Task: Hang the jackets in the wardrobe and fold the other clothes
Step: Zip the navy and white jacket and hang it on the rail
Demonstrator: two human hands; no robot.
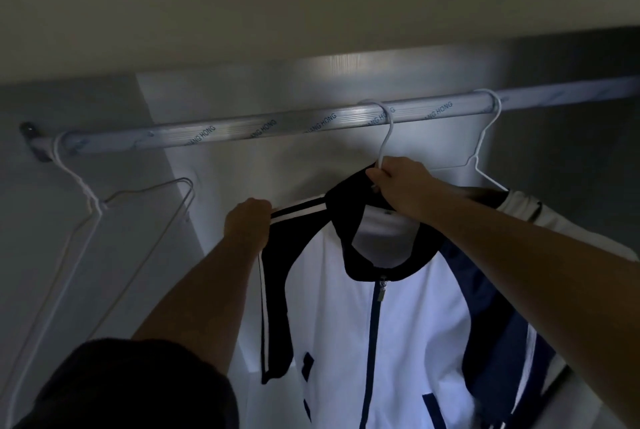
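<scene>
A white jacket (332, 317) with navy shoulders, collar and zip hangs on a white wire hanger (387, 137) whose hook sits over the wardrobe rail (242, 132). My right hand (398, 182) grips the neck of that hanger just above the navy collar. My left hand (247, 222) grips the jacket's left shoulder by its white stripes. The jacket's right sleeve lies partly behind my right forearm.
An empty white wire hanger (100, 220) hangs tilted at the rail's left end by its wall bracket (33, 137). Another white hanger (485, 137) further right carries a light garment (530, 210). A beam runs above the rail. The wardrobe interior is dim.
</scene>
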